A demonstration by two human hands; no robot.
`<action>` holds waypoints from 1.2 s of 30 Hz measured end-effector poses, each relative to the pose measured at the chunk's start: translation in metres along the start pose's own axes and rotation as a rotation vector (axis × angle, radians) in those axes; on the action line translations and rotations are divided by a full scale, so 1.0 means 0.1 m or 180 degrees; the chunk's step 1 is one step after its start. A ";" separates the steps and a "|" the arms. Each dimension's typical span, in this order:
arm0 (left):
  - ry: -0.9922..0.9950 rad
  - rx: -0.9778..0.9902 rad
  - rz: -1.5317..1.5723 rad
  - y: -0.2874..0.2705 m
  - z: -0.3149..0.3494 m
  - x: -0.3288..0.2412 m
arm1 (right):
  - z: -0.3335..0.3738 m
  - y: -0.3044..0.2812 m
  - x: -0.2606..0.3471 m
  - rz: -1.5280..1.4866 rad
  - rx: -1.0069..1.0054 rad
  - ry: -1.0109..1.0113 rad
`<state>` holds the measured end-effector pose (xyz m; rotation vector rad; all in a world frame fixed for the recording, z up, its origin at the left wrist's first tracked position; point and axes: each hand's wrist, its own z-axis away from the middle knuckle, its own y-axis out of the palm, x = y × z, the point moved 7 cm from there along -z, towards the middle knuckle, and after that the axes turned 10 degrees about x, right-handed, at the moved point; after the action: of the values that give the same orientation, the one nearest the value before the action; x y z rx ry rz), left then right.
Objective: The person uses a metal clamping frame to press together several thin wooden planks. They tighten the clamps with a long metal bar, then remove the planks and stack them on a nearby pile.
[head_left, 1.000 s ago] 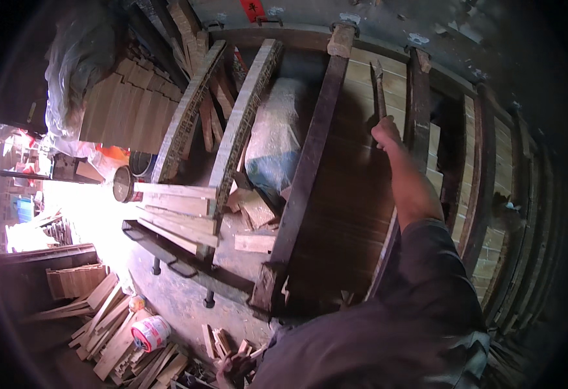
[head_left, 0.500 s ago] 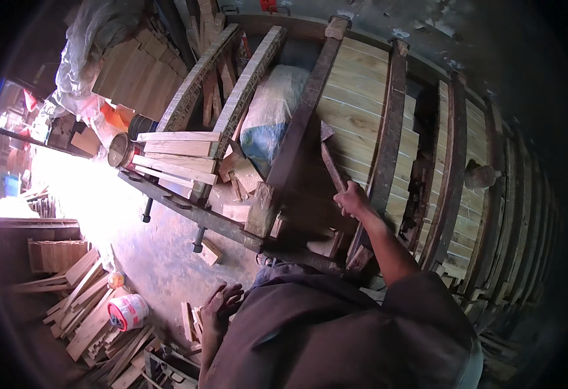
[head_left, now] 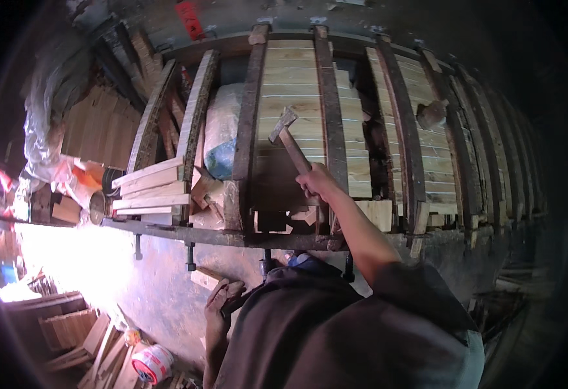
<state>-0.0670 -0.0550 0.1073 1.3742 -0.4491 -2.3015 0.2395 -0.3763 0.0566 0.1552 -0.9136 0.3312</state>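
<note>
My right hand is closed round the handle of a hammer. Its metal head is over a panel of pale wood strips lying between two dark clamp bars. Light lines run along the joints between the strips. Low on the left, beside my dark clothing, my left hand hangs with its fingers loosely bent and apart. I see nothing held in it, though its palm is in shadow. A small wood block lies on the floor close to it.
Loose wood strips lie across the rack's left end. Bolts hang below its front rail. More clamped panels continue rightward. A white-and-red bucket stands among scrap wood, lower left. A wrapped bundle sits between bars.
The view has turned, so the rack now lies more level and further left. My right hand still grips the hammer, whose head has tilted. The left hand's fingers are a little more bent.
</note>
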 end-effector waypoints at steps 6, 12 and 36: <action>0.0758 0.0927 -0.2860 0.22 -0.03 -0.17 | 1.26 -0.96 0.34 0.1958 -0.1873 -0.1141; -0.0023 0.0620 -0.0722 0.21 -0.02 -0.08 | 1.82 -1.19 -0.49 0.2589 -0.2589 0.0083; 0.0190 -0.0170 0.0085 -0.12 0.15 0.14 | -0.11 -1.97 -0.47 0.1085 -0.1398 0.1182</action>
<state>-0.0882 -0.0505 0.0981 1.3984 -0.3822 -2.2285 0.2894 -0.5687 0.0144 -0.4592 -0.6212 0.4482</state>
